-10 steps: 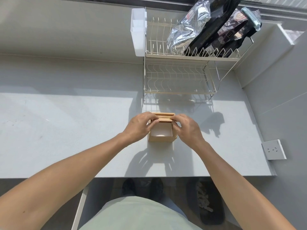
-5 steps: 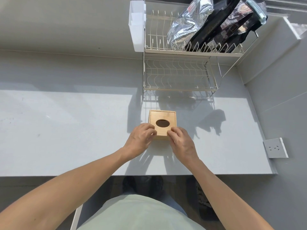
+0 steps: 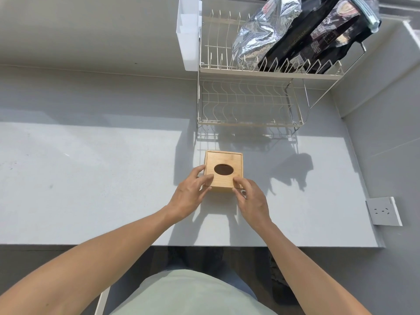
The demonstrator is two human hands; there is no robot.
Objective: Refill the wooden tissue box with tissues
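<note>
The wooden tissue box (image 3: 225, 159) stands on the grey counter (image 3: 91, 178), its lid on top with a dark oval opening (image 3: 223, 169). No tissue shows through the hole. My left hand (image 3: 189, 193) rests at the box's near left corner, thumb on the lid and fingers along the left side. My right hand (image 3: 250, 198) touches the near right corner with its fingertips on the lid edge. Both hands are in contact with the box without lifting it.
A two-tier wire dish rack (image 3: 247, 103) stands just behind the box, with foil and black bags (image 3: 295, 35) on its upper tier and a white holder (image 3: 188, 35) on its left. A wall socket (image 3: 383, 211) sits at the right. The counter's front edge runs below my wrists.
The box went from lid partly off, white inside showing, to lid fully on. My hands slid from the box's far edge back to its near corners.
</note>
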